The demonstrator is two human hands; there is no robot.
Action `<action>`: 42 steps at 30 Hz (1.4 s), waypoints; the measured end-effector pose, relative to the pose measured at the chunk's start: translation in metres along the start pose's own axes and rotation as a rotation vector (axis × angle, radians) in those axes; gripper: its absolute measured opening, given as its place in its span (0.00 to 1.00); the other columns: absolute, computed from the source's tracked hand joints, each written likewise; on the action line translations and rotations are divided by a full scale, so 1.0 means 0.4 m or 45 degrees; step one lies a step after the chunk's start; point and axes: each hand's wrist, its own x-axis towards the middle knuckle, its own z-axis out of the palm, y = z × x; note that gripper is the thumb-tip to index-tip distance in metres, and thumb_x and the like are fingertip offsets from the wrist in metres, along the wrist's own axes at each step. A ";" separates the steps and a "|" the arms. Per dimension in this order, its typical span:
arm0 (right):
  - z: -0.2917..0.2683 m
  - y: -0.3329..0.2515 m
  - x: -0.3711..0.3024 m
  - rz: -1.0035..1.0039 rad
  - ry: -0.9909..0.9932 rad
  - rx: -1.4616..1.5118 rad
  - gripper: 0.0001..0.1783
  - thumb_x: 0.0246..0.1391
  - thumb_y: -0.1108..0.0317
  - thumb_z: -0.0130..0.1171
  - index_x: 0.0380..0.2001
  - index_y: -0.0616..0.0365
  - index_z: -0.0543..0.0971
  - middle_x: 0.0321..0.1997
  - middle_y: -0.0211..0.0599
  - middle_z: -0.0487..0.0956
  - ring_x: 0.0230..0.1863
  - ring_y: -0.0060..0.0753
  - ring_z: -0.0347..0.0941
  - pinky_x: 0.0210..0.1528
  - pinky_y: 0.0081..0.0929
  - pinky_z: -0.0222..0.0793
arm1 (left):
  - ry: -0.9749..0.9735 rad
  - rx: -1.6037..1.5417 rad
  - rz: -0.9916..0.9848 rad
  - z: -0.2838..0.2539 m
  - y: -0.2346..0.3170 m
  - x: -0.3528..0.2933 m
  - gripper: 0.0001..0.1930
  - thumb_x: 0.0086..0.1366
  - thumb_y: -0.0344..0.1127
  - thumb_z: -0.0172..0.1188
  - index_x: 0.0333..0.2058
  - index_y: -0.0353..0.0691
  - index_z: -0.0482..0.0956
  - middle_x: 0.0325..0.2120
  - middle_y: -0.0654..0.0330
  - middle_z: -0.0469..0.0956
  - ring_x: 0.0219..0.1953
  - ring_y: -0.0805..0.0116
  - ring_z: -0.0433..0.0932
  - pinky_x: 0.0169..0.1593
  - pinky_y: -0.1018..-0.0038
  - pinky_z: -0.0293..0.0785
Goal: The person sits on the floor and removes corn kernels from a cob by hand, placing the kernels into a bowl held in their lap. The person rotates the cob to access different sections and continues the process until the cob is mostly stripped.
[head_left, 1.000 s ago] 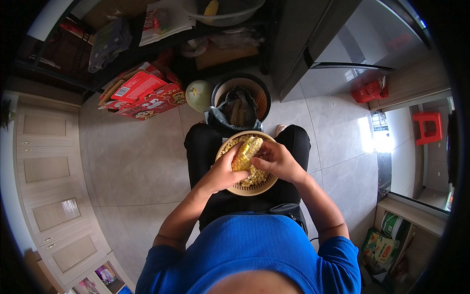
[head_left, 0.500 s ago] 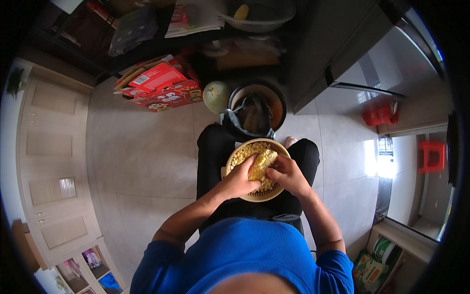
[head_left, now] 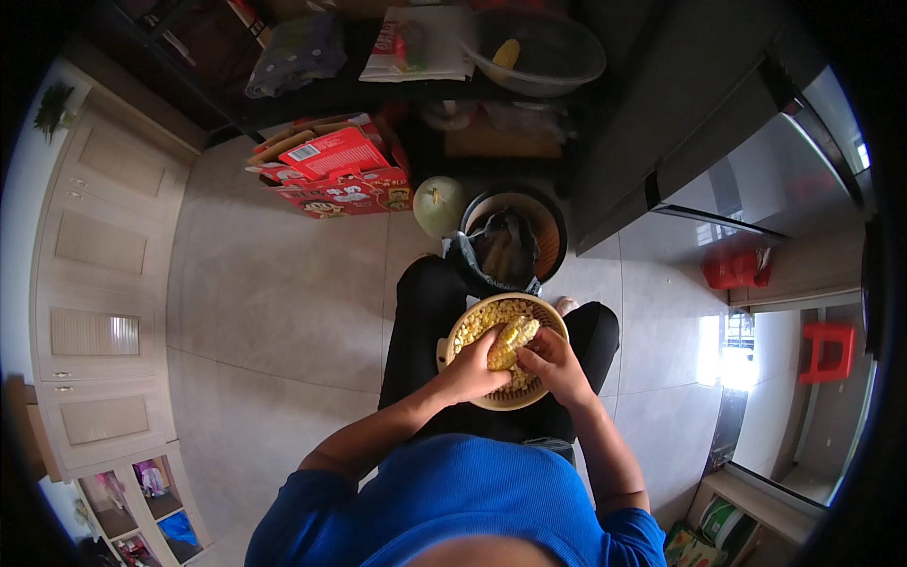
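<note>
Over a tan plastic basket [head_left: 511,403] on my lap, both hands are closed around a yellow corn cob [head_left: 506,352]. My left hand [head_left: 470,369] wraps the cob's left side. At its right, my right hand [head_left: 556,368] grips with the thumb pressed against the kernels. Loose corn kernels [head_left: 478,322] cover the basket's bottom, seen mostly beyond my left hand. Part of the cob is hidden behind the fingers.
Beyond my knees stands a bin [head_left: 559,227] with a dark bag holding what look like husks. Left of it are a pale green round melon or gourd [head_left: 439,205] and a red carton [head_left: 345,180]. A clear bowl [head_left: 567,71] with a cob sits on the shelf.
The whole view has shifted, so the basket and furniture appear lower and slightly to the right. Both hands keep hold of the cob, which is turned a little between them.
</note>
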 end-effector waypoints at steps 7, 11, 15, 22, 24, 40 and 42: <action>-0.011 0.023 -0.007 -0.171 0.150 -0.121 0.14 0.50 0.77 0.54 0.42 0.65 0.70 0.37 0.35 0.74 0.39 0.24 0.71 0.42 0.21 0.69 | -0.003 -0.733 -0.261 -0.027 0.026 -0.009 0.34 0.50 0.21 0.59 0.57 0.36 0.58 0.41 0.61 0.71 0.40 0.74 0.73 0.38 0.77 0.73; -0.005 0.025 -0.012 -0.551 0.056 -1.025 0.17 0.41 0.80 0.54 0.39 0.65 0.72 0.38 0.44 0.75 0.42 0.40 0.72 0.45 0.31 0.69 | -0.035 -0.850 -0.002 -0.066 0.052 0.000 0.27 0.54 0.22 0.58 0.52 0.38 0.58 0.34 0.61 0.68 0.29 0.75 0.71 0.30 0.78 0.70; -0.008 0.100 0.000 -0.839 0.043 -1.384 0.15 0.44 0.78 0.50 0.40 0.64 0.74 0.38 0.49 0.76 0.45 0.49 0.71 0.48 0.37 0.67 | -0.261 -0.954 0.045 -0.089 0.101 -0.001 0.20 0.59 0.29 0.56 0.49 0.36 0.62 0.32 0.61 0.69 0.29 0.75 0.70 0.33 0.77 0.69; 0.027 -0.035 -0.027 -0.525 0.214 -0.366 0.16 0.55 0.79 0.49 0.47 0.65 0.68 0.40 0.37 0.75 0.42 0.27 0.74 0.42 0.21 0.70 | -0.308 -0.885 -0.002 -0.075 0.143 -0.013 0.27 0.60 0.35 0.54 0.56 0.37 0.57 0.37 0.57 0.71 0.32 0.70 0.71 0.35 0.76 0.68; 0.026 -0.074 -0.023 -0.529 0.175 -0.072 0.22 0.55 0.78 0.51 0.54 0.64 0.63 0.46 0.35 0.72 0.46 0.25 0.70 0.48 0.21 0.67 | -0.357 -0.893 -0.060 -0.074 0.130 -0.011 0.28 0.60 0.37 0.54 0.57 0.37 0.56 0.37 0.56 0.71 0.31 0.69 0.70 0.35 0.75 0.68; 0.036 -0.093 -0.044 -0.290 0.030 0.078 0.17 0.56 0.74 0.53 0.47 0.67 0.64 0.36 0.39 0.74 0.37 0.27 0.76 0.40 0.22 0.73 | 0.444 -0.801 0.170 -0.040 0.120 0.040 0.11 0.63 0.40 0.54 0.38 0.39 0.68 0.27 0.60 0.73 0.29 0.71 0.73 0.31 0.76 0.71; 0.056 -0.089 -0.051 -0.178 -0.043 0.068 0.17 0.58 0.71 0.52 0.47 0.68 0.63 0.37 0.42 0.75 0.37 0.29 0.76 0.40 0.23 0.74 | 0.635 -0.712 0.290 -0.026 0.132 0.059 0.10 0.64 0.38 0.54 0.35 0.39 0.67 0.27 0.60 0.73 0.31 0.71 0.74 0.34 0.74 0.73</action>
